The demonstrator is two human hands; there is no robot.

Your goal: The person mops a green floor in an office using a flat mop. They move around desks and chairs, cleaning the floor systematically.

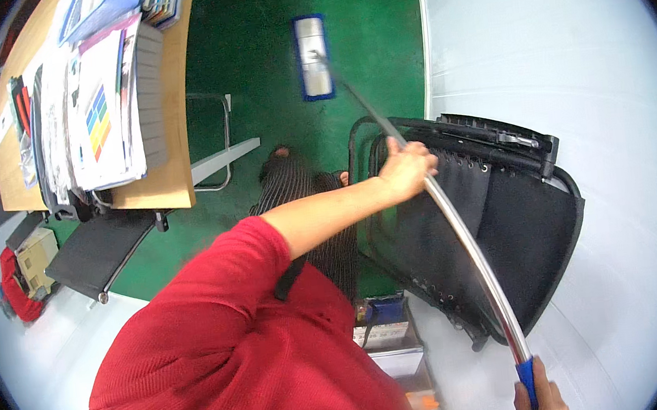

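Note:
A flat mop [471,246] runs diagonally across the view, with a silver pole and a blue grip at its near end. My left hand [408,170] is wrapped round the middle of the pole, the bare forearm crossing in front of my body. At the lower right, my right hand [543,396] closes round the blue grip, partly cut off by the picture's edge. The mop head [314,56], a pale plate with a blue fringed pad, lies flat on the green floor [265,37] ahead of my feet. The lower pole is slightly blurred.
A folded black lounge chair [497,228] leans by the white wall [534,35] on the right, under the pole. On the left stands a wooden desk [175,172] with stacked papers [102,116] and a blue basket [100,13]. A box [394,357] stands behind my legs.

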